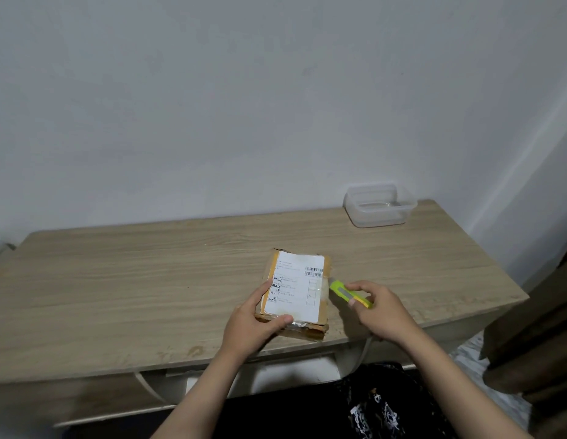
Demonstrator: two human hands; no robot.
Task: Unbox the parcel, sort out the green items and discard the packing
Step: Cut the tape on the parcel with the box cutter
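Nearest to us, at 6 o'clock, both forearms reach up over the front edge of the counter (117,280), which runs left to right just below our hands. Our left hand (253,324) clamps the near left corner of the parcel (295,289), thumb across the taped near edge and fingers along the left side; that grip is clenched on the box. Our right hand (380,312) grasps a yellow-green box cutter (345,293), fingers wrapped around its rear half.

The parcel lies flat on the counter, close to the front edge and a little right of centre. Its long axis runs from 6 toward 12 o'clock, tilted slightly, with a white shipping label (296,285) covering most of the top and the barcode at the far right corner. The cutter's long axis points toward 10 o'clock, its tip just beside, perhaps touching, the parcel's right edge; we cannot tell if a blade is out.

To the left, toward 9 o'clock, the counter is open wood all the way to its rounded end. Farther off, at 1 o'clock, a clear plastic container (380,205) sits against the wall (244,106) near the counter's back right corner, well apart from the parcel.
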